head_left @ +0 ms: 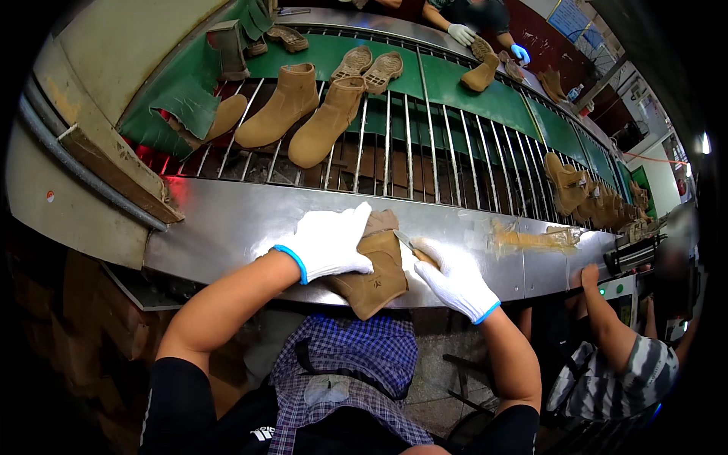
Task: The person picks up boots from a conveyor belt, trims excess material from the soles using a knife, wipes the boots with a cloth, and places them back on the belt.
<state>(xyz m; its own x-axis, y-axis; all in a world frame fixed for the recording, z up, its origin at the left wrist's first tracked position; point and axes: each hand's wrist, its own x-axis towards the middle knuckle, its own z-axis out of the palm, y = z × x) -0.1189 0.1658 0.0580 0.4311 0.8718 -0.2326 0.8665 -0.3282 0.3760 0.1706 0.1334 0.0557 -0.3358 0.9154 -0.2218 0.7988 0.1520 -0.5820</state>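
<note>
A tan ankle boot (383, 262) lies across the metal edge of the bench in front of me, its shaft opening away from me and its lower part toward my apron. My left hand (330, 239), in a white glove with a blue cuff, grips the boot from its left side, thumb on the upper. In my right hand (451, 277), gloved the same way, is a small knife (404, 240) with a pale blade and a tan handle. The blade points up and left, beside the right edge of the boot's shaft. Its exact contact with the boot is too small to tell.
Beyond the metal ledge (227, 205) runs a roller conveyor (421, 152) with a green belt. A pair of tan boots (280, 106) and loose soles (383, 72) stand on it. More boots (565, 186) line the right. Co-workers' gloved hands (462, 34) and a bare hand (590, 276) are nearby.
</note>
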